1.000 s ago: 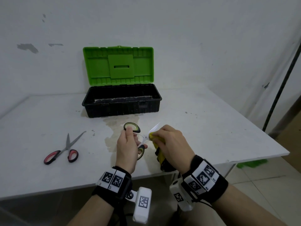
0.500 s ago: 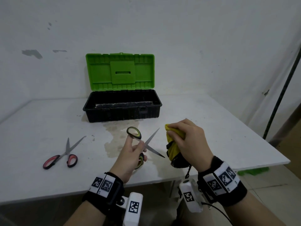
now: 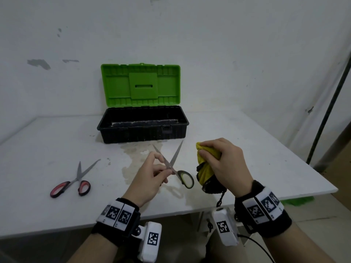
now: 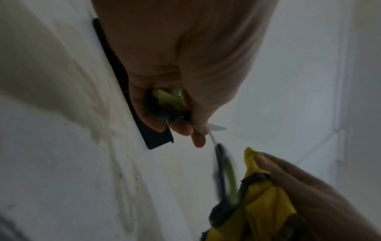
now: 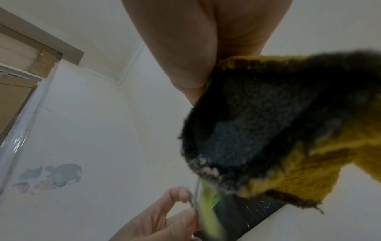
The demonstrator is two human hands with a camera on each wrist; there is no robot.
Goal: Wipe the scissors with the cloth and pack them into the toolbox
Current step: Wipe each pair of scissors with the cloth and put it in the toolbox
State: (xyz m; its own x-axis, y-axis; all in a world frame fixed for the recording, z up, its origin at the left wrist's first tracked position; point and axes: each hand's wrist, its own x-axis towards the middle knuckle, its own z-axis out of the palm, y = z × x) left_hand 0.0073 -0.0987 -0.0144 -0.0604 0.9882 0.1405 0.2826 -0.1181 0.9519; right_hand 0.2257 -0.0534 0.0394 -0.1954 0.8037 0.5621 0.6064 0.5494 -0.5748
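Observation:
My left hand pinches the green-and-black-handled scissors near the pivot, above the table. Their blades are spread and point away toward the toolbox; one handle loop hangs toward my right hand. In the left wrist view the other loop sits inside my curled fingers. My right hand grips the bunched yellow-and-black cloth, a short way right of the scissors and apart from them. The toolbox is black with its green lid standing open. The right wrist view is mostly filled by the cloth.
A second pair of scissors with red-and-black handles lies blades apart on the left of the white table. A pale stain marks the table in front of the toolbox. The table's right corner and front edge are close.
The cloth came off the blade and my right hand drew away to the right. My left hand turned the scissors over: blades now point toward the toolbox, a handle loop toward me.

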